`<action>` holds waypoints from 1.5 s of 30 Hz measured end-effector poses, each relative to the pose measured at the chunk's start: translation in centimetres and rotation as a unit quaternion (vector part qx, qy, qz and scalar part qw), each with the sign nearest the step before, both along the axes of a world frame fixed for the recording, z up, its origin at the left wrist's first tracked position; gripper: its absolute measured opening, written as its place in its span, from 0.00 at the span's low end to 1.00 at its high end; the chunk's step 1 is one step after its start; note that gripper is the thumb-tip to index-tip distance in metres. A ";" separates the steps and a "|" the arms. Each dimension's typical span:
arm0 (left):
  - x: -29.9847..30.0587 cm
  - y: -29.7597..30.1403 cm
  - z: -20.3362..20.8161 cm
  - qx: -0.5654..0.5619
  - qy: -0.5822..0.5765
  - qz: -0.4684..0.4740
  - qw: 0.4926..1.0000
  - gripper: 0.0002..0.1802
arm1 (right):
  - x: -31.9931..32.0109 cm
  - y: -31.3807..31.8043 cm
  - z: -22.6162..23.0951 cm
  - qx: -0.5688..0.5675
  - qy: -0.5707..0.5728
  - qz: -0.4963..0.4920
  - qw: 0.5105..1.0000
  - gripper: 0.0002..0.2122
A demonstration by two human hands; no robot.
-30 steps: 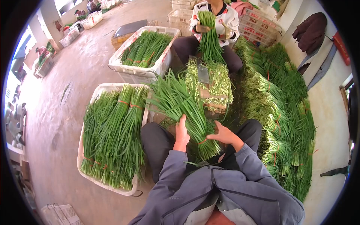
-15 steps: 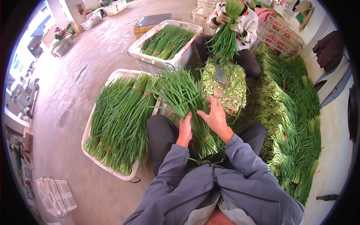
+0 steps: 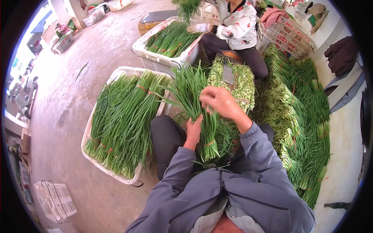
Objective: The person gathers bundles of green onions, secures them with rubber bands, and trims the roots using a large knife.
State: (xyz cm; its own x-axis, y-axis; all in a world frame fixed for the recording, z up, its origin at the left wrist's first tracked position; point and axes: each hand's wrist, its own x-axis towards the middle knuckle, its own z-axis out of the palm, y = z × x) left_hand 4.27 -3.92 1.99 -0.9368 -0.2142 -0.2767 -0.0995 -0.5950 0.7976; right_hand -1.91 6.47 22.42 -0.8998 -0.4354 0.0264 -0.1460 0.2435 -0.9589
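A bundle of garlic chives point(image 3: 210, 134) stands tilted between my knees, its pale cut ends toward me and an orange band near them. My left hand point(image 3: 193, 132) is wrapped round the bundle's middle from the left side. Over the leaves on the right, my right hand point(image 3: 221, 101) is raised with its fingers curled in and a little blurred; whatever they pinch is too small or hidden to tell. Just beyond lies a block point(image 3: 243, 91) covered with pale chive trimmings, with a broad cleaver blade point(image 3: 228, 74) on it.
A white crate point(image 3: 86, 149) full of banded chives stands at my left, another crate point(image 3: 185, 60) behind it. Banded chives point(image 3: 307, 128) are heaped along the right wall. Across from me sits a person point(image 3: 237, 31) in gloves, swinging a chive bundle point(image 3: 187, 8) over the far crate.
My right hand has risen off the bundle's side and its fingers have curled. The bundle is more upright. The co-worker's chives have moved left toward the far crate.
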 end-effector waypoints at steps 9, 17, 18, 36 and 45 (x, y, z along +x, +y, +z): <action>-0.3 0.9 0.4 0.019 0.002 -0.013 1.000 0.18 | -1.9 -0.7 -7.1 0.250 0.223 0.078 0.939 0.13; -0.2 0.4 0.3 -0.022 0.005 -0.025 0.999 0.17 | -1.5 -1.3 -7.8 0.214 0.274 0.079 0.934 0.06; -0.5 0.4 0.4 -0.009 0.005 -0.020 1.000 0.17 | -1.6 -1.3 -7.9 0.176 0.319 0.047 0.930 0.05; -1.2 -1.8 -0.2 0.303 0.001 -0.133 0.944 0.30 | 5.4 6.1 -16.0 0.085 -0.057 0.089 0.991 0.50; -1.0 -2.0 0.1 0.067 -0.076 -0.126 0.987 0.42 | 2.3 7.0 -11.7 -0.124 -0.258 0.003 0.958 0.27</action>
State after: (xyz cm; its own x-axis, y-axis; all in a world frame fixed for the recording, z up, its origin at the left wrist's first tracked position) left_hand 3.27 -5.92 2.06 -0.9014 0.0683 -0.4275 -0.3696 -0.6356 0.6778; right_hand 0.43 13.51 10.71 -0.8185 -0.4782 -0.3185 0.3625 0.0001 -0.9320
